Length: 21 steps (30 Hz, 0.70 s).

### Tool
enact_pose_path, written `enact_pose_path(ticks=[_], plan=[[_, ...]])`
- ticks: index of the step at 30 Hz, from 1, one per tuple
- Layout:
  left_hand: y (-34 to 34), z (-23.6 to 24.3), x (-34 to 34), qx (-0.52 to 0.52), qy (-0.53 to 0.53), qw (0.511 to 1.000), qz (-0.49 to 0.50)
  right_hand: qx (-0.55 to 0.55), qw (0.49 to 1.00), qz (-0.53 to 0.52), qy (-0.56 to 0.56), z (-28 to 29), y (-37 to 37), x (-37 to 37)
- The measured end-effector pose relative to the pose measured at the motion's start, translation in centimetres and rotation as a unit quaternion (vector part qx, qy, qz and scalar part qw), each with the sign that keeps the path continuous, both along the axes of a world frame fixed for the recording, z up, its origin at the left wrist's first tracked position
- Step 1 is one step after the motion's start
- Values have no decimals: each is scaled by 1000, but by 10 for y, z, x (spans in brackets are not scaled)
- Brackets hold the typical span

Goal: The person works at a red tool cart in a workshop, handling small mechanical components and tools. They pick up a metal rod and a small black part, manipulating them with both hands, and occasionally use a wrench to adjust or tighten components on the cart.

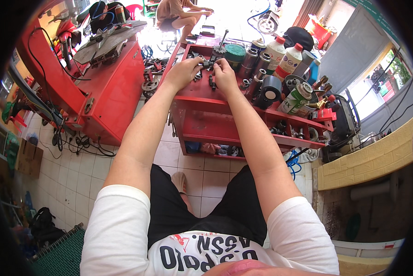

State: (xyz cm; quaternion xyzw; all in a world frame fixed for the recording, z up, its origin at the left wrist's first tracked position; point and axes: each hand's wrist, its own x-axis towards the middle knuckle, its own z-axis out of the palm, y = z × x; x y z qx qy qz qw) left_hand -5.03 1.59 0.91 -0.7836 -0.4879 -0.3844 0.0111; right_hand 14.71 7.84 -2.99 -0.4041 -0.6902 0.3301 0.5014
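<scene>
While both hands — left hand (182,72), right hand (225,75) — grip a dark metal part (207,64).

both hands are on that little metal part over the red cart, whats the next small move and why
Probably a short twist of the right hand against the left hand. Both pinch the same small dark metal part from opposite sides, lifted just above the red tool cart, which suggests fitting or loosening two pieces. The part is too small to tell which way.
</scene>
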Motion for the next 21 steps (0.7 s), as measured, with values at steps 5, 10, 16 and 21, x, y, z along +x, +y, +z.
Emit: enact_pose_path(ticks=[5, 10, 16, 21], plan=[[-1, 2, 2, 14, 8, 1000, -10, -9, 1000, -3, -9, 2, -1, 4], [-2, 1, 3, 17, 6, 1000, -13, -29, 998, -12, -47, 7, -2, 6], [-1, 1, 2, 15, 4, 1000, -5, 7, 1000, -11, 15, 5, -6, 1], [-3, 3, 3, 11, 10, 1000, -9, -1, 1000, 1, -10, 4, -3, 3]])
